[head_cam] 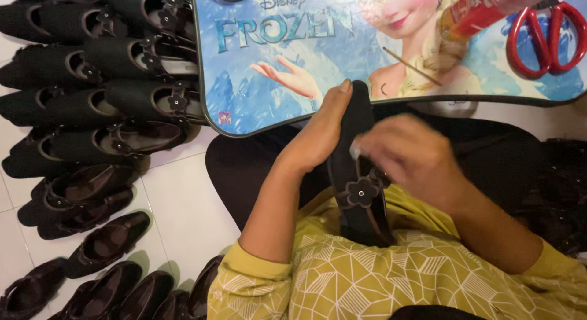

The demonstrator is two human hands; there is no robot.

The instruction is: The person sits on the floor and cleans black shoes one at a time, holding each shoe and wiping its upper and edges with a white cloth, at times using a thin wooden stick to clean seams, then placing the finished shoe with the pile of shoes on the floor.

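Yellow patterned sleeves point(367, 277) frame the lap where a small black strap shoe with a flower trim point(358, 185) lies toe-up. Left hand point(318, 133) fingers wrap its toe and side, steadying it. Right hand point(409, 158), blurred, curls over the strap; its grip is unclear. Red-handled scissors point(546, 36) sit within reach on the blue cartoon-printed lap table point(293, 69); rows of matching dark shoes point(98, 112) line the white tiled floor point(183, 198).

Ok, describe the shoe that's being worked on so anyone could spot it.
Start at the blue cartoon-print lap table. Just below its near edge, the left hand and right hand hold one black shoe. Unlike the shoes on the floor, it's lifted off the floor.
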